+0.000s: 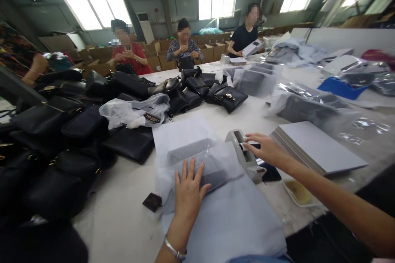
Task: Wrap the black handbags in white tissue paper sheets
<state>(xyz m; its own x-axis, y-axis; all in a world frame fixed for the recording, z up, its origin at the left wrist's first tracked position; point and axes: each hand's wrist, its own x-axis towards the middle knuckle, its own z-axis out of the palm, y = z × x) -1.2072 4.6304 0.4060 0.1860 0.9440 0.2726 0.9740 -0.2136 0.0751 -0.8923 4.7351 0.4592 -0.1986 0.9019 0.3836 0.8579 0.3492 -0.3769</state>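
My left hand [189, 189] lies with spread fingers on a dark item wrapped in thin white tissue [216, 168], holding nothing. Under that bundle is a stack of white paper sheets [234, 222]. A black tag [152, 202] rests beside the bundle's left side. My right hand [262, 148] reaches to a grey tape dispenser [239, 139], its fingertips at the roll; whether they grip the tape is too small to tell.
Black handbags [74, 164] are heaped along the left and centre. A stack of grey boards [321, 146] lies right of the dispenser, with a small tray [300, 192] nearer. Wrapped bags [308, 107] lie behind. Three people are across the table; another person's arm [35, 68] shows at left.
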